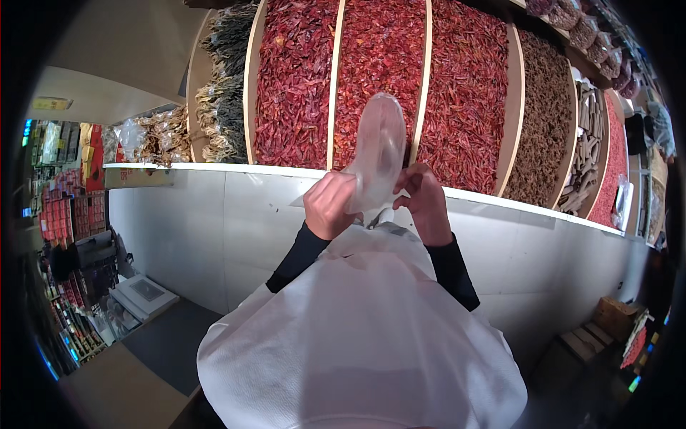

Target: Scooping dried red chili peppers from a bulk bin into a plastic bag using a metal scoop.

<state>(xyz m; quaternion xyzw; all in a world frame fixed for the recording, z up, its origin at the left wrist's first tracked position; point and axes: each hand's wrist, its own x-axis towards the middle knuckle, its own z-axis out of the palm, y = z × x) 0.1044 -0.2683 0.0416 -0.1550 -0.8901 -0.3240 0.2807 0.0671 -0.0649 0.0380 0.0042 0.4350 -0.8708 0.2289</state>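
Observation:
A translucent plastic bag (380, 145), puffed out and upright, stands in front of me over the bins. My left hand (333, 204) is closed on its lower left side. At its right edge is my right hand (420, 195), with fingers curled; whether they pinch the plastic cannot be told. Behind the bag lie dried red chillies (375, 53) in the middle bin, with more dried red chillies (295, 80) in the bin to the left and others (463, 102) to the right.
A white ledge (482, 201) runs along the bins' front. Star anise (541, 112), or a similar brown spice, fills a bin at right, beside bark-like sticks (587, 145). Dried bundles (214, 86) lie at left. A white boxy object (144, 295) stands low at left, a wooden box (616, 316) low at right.

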